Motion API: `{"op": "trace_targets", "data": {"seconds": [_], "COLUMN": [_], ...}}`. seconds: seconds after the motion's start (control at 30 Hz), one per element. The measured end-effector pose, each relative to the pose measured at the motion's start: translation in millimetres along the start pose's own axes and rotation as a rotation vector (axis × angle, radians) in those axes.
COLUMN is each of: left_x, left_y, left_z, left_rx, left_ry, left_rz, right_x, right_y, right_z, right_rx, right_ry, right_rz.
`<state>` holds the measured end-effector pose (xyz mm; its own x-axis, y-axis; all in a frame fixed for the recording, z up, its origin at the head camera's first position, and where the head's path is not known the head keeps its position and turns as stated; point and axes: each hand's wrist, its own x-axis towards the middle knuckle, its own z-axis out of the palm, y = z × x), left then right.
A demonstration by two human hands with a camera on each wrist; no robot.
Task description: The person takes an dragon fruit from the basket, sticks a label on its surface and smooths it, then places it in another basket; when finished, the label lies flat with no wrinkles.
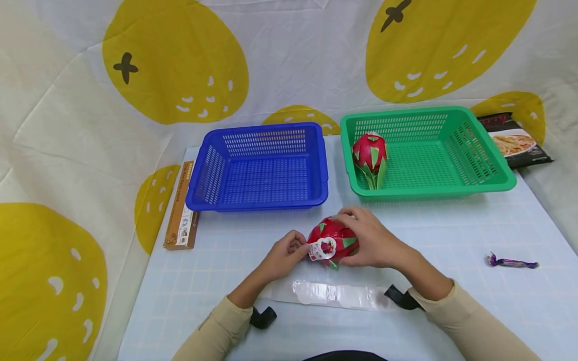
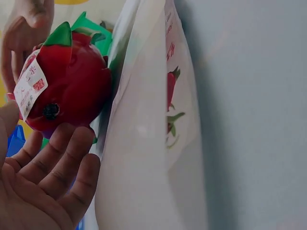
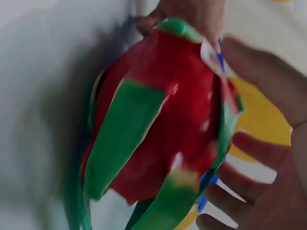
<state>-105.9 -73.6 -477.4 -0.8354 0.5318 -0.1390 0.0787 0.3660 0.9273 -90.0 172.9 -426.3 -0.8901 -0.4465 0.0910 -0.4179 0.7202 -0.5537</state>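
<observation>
A red dragon fruit (image 1: 345, 234) with green scales lies on the table in the middle of the head view. My right hand (image 1: 368, 239) grips it round its right side, thumb toward me and fingers over the top. At its left end, the thumb and forefinger of my left hand (image 1: 285, 254) pinch the edge of a white label (image 1: 318, 250); the fingertips are partly hidden. The left wrist view has the printed label (image 2: 31, 87) on the fruit, the thumb at its edge and other fingers curled below. Long green scales (image 3: 125, 129) face the right wrist camera.
A blue basket (image 1: 257, 206) stands behind my hands. Right of it, a green basket (image 1: 433, 193) holds another dragon fruit (image 1: 371, 153). A brown box (image 1: 180, 215), a black food packet (image 1: 519, 143) and a purple-wrapped stick (image 1: 512, 262) lie around. Clear plastic (image 1: 334, 293) lies in front.
</observation>
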Motion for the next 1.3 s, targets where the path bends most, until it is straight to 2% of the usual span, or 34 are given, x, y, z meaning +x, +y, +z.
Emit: {"op": "trace_targets", "data": {"seconds": [0.1, 0.17, 0.3, 0.4, 0.53, 0.67, 0.77, 0.93, 1.03, 1.13, 1.23, 1.3], "left_x": [-0.1, 1.3, 3.4, 4.0, 4.3, 5.7, 7.3, 15.9, 28.5, 47.3, 69.1, 82.0], "left_y": [8.1, 7.7, 4.1, 1.8, 3.7, 9.6, 15.3, 25.4, 27.4, 25.9, 29.2, 36.5], "left_z": [-2.1, -2.6, -3.6, -4.1, -4.5, -4.5, -4.2, 0.2, 7.2, 18.4, 31.0, 37.7], "left_rx": [-0.043, -0.072, -0.128, -0.138, -0.140, -0.155, -0.169, -0.186, -0.189, -0.191, -0.200, -0.212], "left_ry": [0.012, 0.005, -0.023, -0.026, 0.007, 0.054, 0.078, 0.037, -0.001, -0.010, 0.005, 0.020], "left_rz": [0.011, 0.013, 0.011, 0.001, -0.013, -0.037, -0.041, 0.004, 0.033, 0.051, 0.046, 0.012], "right_x": [7.1, 11.5, 18.4, 20.6, 19.3, 10.4, -0.4, -17.9, -21.6, -18.5, -7.7, 3.3], "right_y": [11.8, 17.7, 25.2, 26.8, 25.2, 21.0, 14.0, -0.6, -4.3, -4.2, 0.8, 9.5], "right_z": [-1.6, -0.9, 2.8, 5.9, 9.8, 9.6, -0.1, -43.2, -80.3, -120.1, -156.8, -177.2], "right_rx": [0.018, 0.020, -0.014, -0.039, -0.072, -0.113, -0.124, -0.013, 0.093, 0.164, 0.236, 0.294], "right_ry": [-0.110, -0.179, -0.246, -0.239, -0.184, -0.147, -0.148, -0.099, 0.011, 0.171, 0.322, 0.396], "right_rz": [-0.026, -0.044, -0.074, -0.089, -0.106, -0.116, -0.100, -0.053, -0.050, -0.004, 0.167, 0.313]}}
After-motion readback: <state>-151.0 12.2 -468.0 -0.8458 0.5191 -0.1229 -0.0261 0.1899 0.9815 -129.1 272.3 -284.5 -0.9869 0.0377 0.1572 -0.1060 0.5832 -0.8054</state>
